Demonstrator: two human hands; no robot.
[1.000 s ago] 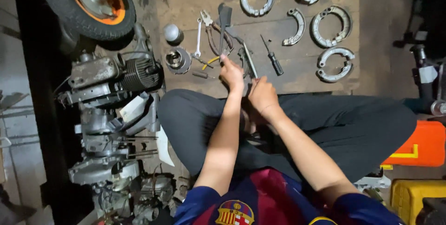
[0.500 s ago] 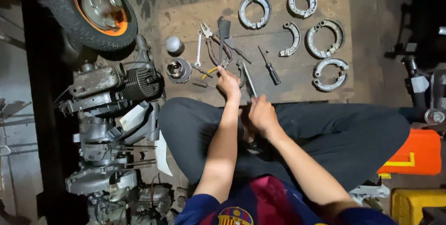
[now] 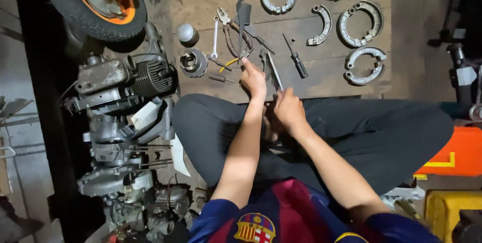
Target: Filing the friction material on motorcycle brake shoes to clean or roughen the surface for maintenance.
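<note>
I sit cross-legged in dark trousers (image 3: 381, 132) in front of a wooden board (image 3: 321, 80) laid with tools. My left hand (image 3: 254, 80) reaches onto the board, its fingertips apart and touching a pile of pliers (image 3: 230, 37) and a wrench (image 3: 215, 37). Just behind it, over my knee, my right hand (image 3: 288, 110) has its fingers curled around the near end of a long flat metal tool (image 3: 274, 72). A black-handled screwdriver (image 3: 296, 58) lies to the right of that tool.
Several curved brake shoes (image 3: 364, 19) lie on the right of the board. A piston (image 3: 187, 33) and a round metal part (image 3: 193, 62) sit at its left. A stripped engine (image 3: 125, 87) and a wheel (image 3: 98, 2) are at my left, and orange and yellow boxes (image 3: 452, 157) at my right.
Both hands stay almost where they were at the board's near edge. My head has tipped a little, so the whole view has shifted slightly.
</note>
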